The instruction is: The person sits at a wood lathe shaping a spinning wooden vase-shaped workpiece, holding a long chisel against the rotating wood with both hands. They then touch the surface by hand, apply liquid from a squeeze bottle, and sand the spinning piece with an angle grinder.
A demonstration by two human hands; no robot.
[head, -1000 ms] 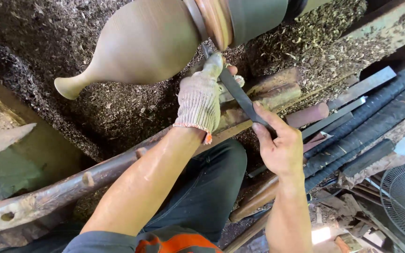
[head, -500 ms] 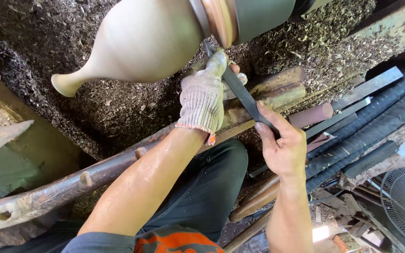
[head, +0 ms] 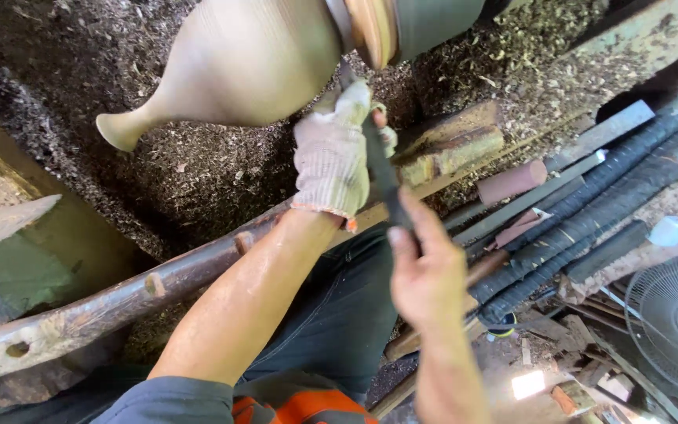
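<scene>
A pale wooden vase shape (head: 237,63) spins on a lathe, its narrow neck pointing left. My left hand (head: 335,153), in a white knit glove, grips the front of a long dark turning tool (head: 382,177) and presses its tip up against the wide end of the vase near the brown chuck disc (head: 372,27). My right hand (head: 427,271), bare, holds the tool's rear end lower down. The tool lies across a rusty metal rest bar (head: 158,286).
Wood shavings (head: 198,173) cover the ground under the lathe. Several dark bars and chisels (head: 590,212) lie at the right beside a pink cylinder (head: 512,182). A fan (head: 672,322) stands at lower right. A green machine part (head: 17,267) is at left.
The view has shifted, so vase and hands sit further left and lower. Both hands keep their hold on the tool against the vase's wide end.
</scene>
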